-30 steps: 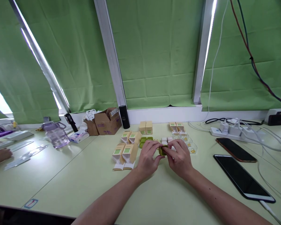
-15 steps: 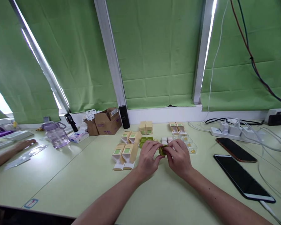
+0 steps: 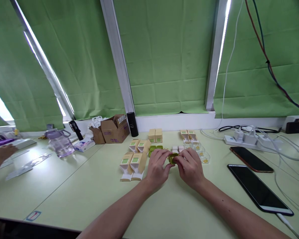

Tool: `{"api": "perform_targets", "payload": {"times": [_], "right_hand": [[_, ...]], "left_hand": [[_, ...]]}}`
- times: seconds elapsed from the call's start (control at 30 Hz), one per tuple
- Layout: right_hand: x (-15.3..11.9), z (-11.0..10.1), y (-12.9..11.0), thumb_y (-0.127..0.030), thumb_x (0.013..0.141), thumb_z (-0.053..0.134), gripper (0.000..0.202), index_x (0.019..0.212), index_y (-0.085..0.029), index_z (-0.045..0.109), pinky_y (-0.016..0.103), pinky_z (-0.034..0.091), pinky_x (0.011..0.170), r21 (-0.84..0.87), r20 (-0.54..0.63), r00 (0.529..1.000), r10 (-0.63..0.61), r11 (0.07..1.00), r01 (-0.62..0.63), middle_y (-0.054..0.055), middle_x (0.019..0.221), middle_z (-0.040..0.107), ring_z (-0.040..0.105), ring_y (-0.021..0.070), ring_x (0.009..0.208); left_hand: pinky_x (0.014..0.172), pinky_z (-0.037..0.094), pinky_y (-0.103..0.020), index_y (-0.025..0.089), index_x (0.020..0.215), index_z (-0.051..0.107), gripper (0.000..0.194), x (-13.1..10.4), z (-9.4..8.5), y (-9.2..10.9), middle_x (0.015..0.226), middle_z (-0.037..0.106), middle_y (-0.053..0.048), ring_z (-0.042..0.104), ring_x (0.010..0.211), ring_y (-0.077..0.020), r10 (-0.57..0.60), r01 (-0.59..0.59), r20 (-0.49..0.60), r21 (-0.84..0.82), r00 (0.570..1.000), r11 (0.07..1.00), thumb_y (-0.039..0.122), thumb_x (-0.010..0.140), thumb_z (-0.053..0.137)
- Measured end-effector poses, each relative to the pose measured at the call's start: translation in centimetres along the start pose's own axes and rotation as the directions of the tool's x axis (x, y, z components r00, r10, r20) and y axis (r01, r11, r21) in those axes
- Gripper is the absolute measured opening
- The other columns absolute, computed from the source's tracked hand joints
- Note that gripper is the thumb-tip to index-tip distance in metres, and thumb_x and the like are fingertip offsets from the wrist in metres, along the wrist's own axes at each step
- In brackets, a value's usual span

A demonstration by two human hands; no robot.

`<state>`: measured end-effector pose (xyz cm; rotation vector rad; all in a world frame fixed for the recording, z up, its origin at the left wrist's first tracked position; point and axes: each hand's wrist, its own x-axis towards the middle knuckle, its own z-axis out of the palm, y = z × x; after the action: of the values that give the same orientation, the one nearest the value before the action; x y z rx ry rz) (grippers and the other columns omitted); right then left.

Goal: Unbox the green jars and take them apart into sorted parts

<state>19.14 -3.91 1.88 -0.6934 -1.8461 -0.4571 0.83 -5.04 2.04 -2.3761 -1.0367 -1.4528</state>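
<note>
Between my two hands, above the pale table, is a small olive-green container. My left hand pinches its left side, and my right hand grips its right side with thumb and fingers. Several small cream boxes with green windows lie with open flaps left of my left hand. Just behind my left hand are green containers, partly hidden by it. White pieces sit behind the held container. Clear round-celled trays with yellow bits lie behind and right of my right hand.
Cream boxes and two more stand at the back. A cardboard box, black cylinder and purple bottle are left. Two phones and a power strip lie right. Another person's hand is far left.
The green container has tilted slightly between my fingers, while my hands stay in nearly the same place. At far left, the other person's hand has moved left and lifted.
</note>
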Motion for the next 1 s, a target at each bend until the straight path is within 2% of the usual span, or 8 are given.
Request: {"api": "perform_targets", "payload": {"times": [1.0], "right_hand": [[-0.14,0.15,-0.14,-0.010,0.095,0.055,0.019,0.087,-0.022,0.067,0.038,0.039,0.070,-0.007,0.004,1.000,-0.018,1.000,0.018,0.006,0.078,0.059,0.049,0.0232,0.080]], "left_hand": [[0.094,0.053,-0.051,0.023,0.128,0.063,0.043,-0.09,-0.02,-0.23,0.116,0.071,-0.010,0.060,0.108,-0.0292,-0.040,0.040,-0.001,0.037,0.999,0.999,0.015,0.087,0.073]]}}
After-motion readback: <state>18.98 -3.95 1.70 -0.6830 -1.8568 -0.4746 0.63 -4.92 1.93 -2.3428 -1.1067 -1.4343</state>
